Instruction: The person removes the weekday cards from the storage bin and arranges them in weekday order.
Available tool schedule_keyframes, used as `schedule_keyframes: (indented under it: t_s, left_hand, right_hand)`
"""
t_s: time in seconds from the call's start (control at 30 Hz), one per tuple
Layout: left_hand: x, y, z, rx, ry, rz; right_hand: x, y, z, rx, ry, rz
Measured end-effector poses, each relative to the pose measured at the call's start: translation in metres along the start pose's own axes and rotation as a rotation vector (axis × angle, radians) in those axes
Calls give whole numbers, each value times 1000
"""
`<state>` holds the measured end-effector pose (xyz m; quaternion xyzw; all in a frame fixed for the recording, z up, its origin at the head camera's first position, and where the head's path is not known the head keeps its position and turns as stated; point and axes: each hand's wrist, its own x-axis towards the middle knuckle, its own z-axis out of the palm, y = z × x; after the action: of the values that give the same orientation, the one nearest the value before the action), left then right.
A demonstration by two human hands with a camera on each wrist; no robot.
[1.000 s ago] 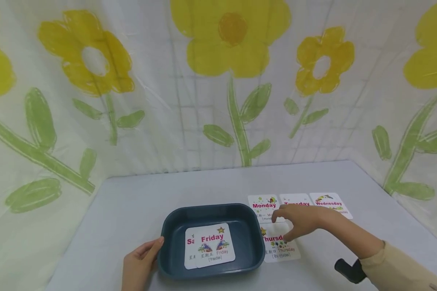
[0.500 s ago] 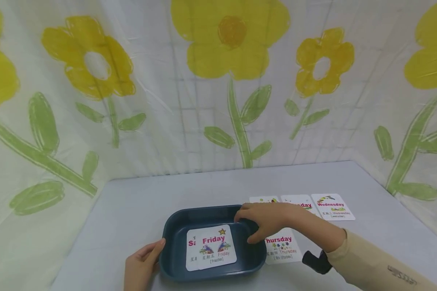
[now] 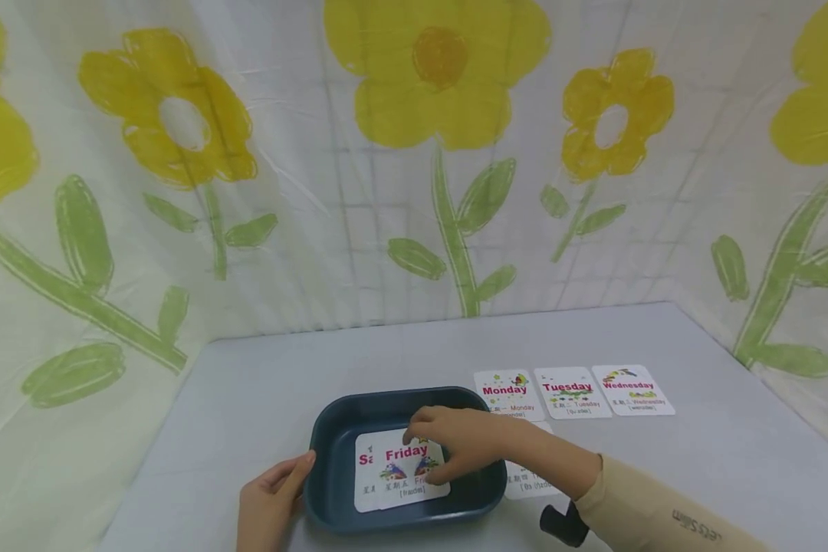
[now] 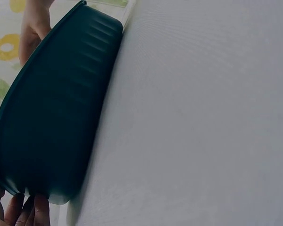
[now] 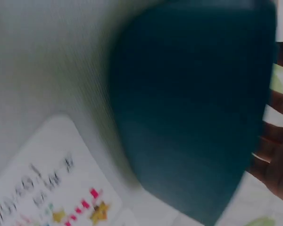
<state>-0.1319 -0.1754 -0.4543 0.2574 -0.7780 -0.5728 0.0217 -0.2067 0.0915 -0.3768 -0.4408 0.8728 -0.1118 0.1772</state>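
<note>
My left hand (image 3: 271,494) pinches the left rim of a dark teal plastic tray (image 3: 386,526). In the left wrist view, its fingertips (image 4: 41,209) press on the outer wall. Inside the tray lies a white Friday card (image 3: 395,469), overlapping another card (image 3: 363,491) of which only "Sa" shows. Over the tray's right half, my right hand (image 3: 458,441) reaches in with thumb and fingers apart, at the Friday card's right side. Whether it touches the card cannot be told. The tray's wall (image 5: 193,103) hides the fingertips in the right wrist view.
Monday (image 3: 505,389), Tuesday (image 3: 570,395) and Wednesday (image 3: 632,391) cards lie in a row right of the tray. Below Monday, the Thursday card (image 3: 530,483) is partly covered by my right arm. A black wrist device (image 3: 564,526) hangs under that arm. Flower-printed curtains stand behind the table.
My right hand has moved left from above the Monday and Thursday cards, across the tray's right rim, to the Friday card. The left hand has kept its hold on the tray.
</note>
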Motion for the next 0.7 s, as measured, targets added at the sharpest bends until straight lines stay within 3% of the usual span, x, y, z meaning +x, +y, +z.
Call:
schedule_keyframes:
  t_s: [0.23,0.7]
  left_hand:
    - [1,0,0,-11,-6,-3]
    - [1,-1,1,-18,1,-3]
  right_hand:
    - [13,-4,19,-27,22,43]
    - [26,2,34,-128,15,39]
